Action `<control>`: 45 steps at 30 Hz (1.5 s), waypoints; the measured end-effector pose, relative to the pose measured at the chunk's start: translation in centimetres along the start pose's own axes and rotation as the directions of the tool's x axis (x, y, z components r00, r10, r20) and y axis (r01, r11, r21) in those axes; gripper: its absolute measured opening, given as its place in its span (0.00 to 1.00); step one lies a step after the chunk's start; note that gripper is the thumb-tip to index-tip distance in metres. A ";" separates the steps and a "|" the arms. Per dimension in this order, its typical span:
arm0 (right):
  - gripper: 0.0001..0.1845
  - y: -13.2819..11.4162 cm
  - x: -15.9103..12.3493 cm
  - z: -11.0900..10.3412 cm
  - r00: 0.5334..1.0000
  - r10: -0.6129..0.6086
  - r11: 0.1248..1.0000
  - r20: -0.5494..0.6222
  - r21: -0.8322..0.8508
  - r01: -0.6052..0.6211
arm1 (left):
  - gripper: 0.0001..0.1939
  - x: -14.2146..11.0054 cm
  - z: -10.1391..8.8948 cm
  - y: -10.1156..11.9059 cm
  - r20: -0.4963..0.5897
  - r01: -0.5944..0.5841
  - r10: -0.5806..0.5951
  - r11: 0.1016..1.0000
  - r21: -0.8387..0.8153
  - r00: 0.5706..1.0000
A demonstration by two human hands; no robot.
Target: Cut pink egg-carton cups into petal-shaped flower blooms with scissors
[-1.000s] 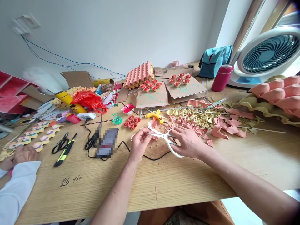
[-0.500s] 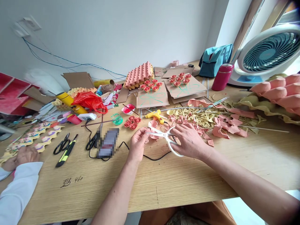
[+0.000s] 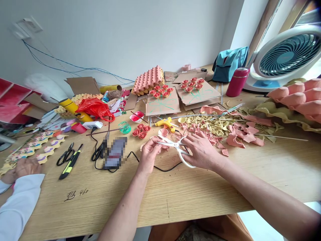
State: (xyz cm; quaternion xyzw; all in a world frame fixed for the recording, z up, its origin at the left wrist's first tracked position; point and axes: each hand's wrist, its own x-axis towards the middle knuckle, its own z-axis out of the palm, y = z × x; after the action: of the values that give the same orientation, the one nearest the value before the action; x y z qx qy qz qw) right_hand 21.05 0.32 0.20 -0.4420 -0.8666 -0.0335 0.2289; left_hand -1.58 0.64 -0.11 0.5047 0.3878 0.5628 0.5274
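My right hand (image 3: 203, 152) is wrapped round the white-handled scissors (image 3: 184, 157), whose parted blades point left. Close to the blade tips, the fingers of my left hand (image 3: 149, 152) are pinched together; whatever they hold is too small and hidden to name. Just behind the blades sits a pink egg-carton cup (image 3: 163, 132), and more pink cup pieces are partly covered by my hands and the scissors. A yellow glue gun (image 3: 165, 124) lies beyond them, its black cord (image 3: 165, 170) running under my hands. Several red paper-pulp flowers (image 3: 141, 131) stand left of it.
Carton scraps (image 3: 220, 129) pile up at the right, below a fan (image 3: 286, 60) and a pink bottle (image 3: 237, 82). Flowers on cardboard (image 3: 163, 107) stand behind. Black scissors (image 3: 65, 155), a utility knife (image 3: 71, 162) and a co-worker's hand (image 3: 27, 167) are at the left.
A bit of pink edge now shows to the left of my left fingers. Both hands and the scissors stay almost in place; the view has shifted slightly.
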 end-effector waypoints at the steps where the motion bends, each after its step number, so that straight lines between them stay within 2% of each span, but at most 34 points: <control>1: 0.15 0.0 0.0 0.0 1.000 -0.001 1.000 0.001 0.001 0.001 | 0.09 0.0 0.0 -0.1 0.002 -0.003 0.003 1.000 0.000 1.000; 22: 0.16 -0.2 -0.1 -0.2 0.999 -0.034 0.999 0.022 0.004 0.034 | 0.11 -0.4 0.1 -0.2 0.092 0.082 -0.082 0.997 0.005 0.992; 33: 0.17 -0.4 0.0 -0.7 0.997 -0.078 0.997 0.000 0.000 0.078 | 0.11 -0.6 0.5 0.1 0.146 0.048 -0.048 0.999 0.007 0.988; 45: 0.15 -0.2 -0.1 -0.6 0.991 -0.132 0.989 -0.019 0.059 0.132 | 0.13 -0.8 0.6 0.4 0.138 0.035 -0.036 0.999 0.006 0.990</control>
State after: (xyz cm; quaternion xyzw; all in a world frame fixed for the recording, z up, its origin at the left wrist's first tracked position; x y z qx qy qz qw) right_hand 21.14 0.00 0.74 -0.3763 -0.8929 -0.0258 0.2460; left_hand -1.11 -0.25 0.28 0.5364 0.3603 0.5164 0.5620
